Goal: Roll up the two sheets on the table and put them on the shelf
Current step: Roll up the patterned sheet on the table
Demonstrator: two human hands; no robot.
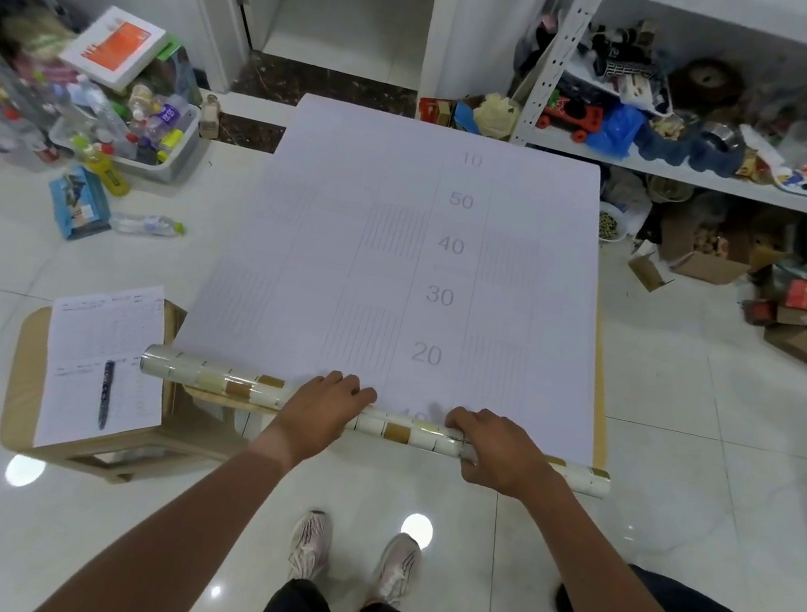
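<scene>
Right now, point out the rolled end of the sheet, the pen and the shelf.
rolled end of the sheet (225,381), head view, on the patterned tube left of the hands.
pen (105,393), head view, mid-barrel.
shelf (719,181), head view, front edge of its board.

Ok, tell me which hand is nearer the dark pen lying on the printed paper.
Left. The left hand presses the roll right of the pen; the right hand grips it farther right.
</scene>
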